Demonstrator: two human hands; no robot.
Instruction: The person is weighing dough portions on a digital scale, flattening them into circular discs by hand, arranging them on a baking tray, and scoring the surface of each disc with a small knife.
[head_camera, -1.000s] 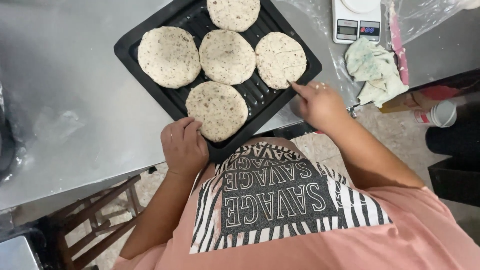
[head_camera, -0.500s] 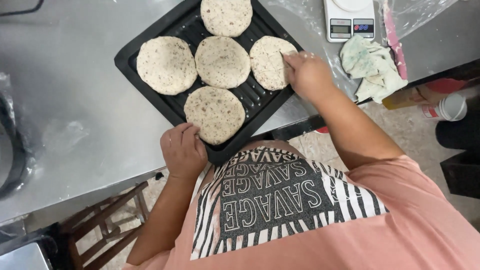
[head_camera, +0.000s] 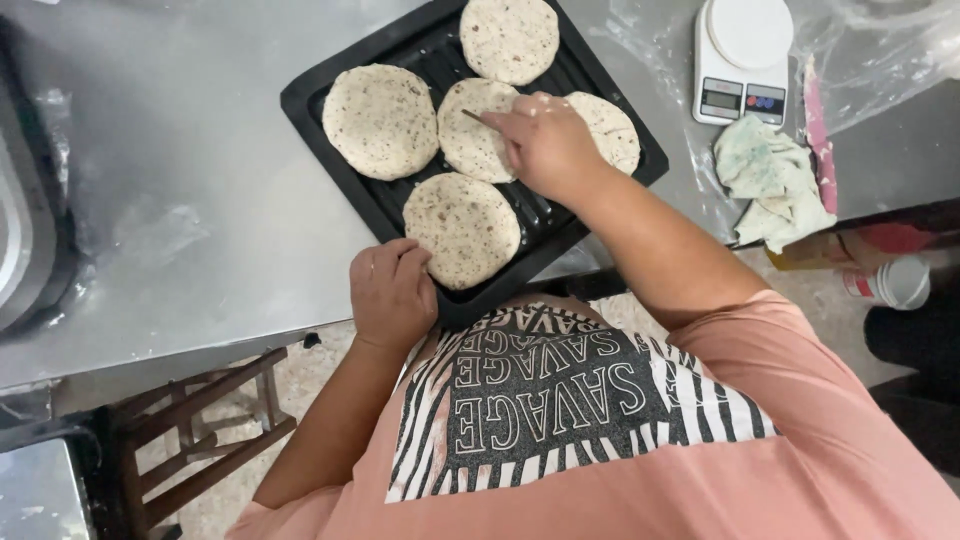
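A black ridged baking tray (head_camera: 303, 104) lies slantwise on the steel table (head_camera: 170, 130). On it rest several round speckled flatbreads: one on the left (head_camera: 380, 120), one in the middle (head_camera: 472, 140), one at the far end (head_camera: 508, 35), one on the right (head_camera: 620, 135) and one nearest me (head_camera: 462, 228). My left hand (head_camera: 392, 292) curls around the tray's near corner, beside the nearest flatbread. My right hand (head_camera: 548, 145) hovers over the tray, its index finger stretched out and touching the middle flatbread. It holds nothing that I can make out.
A white kitchen scale (head_camera: 740, 60) stands at the far right, with a crumpled cloth (head_camera: 772, 185), a pink scraper (head_camera: 820, 120) and clear plastic sheeting (head_camera: 885, 45) near it. A dark appliance (head_camera: 30, 230) sits at the left edge. A wooden stool (head_camera: 200, 430) stands under the table.
My right hand has moved leftward, from the right flatbread's edge to the middle one. My left hand stays on the tray's near corner.
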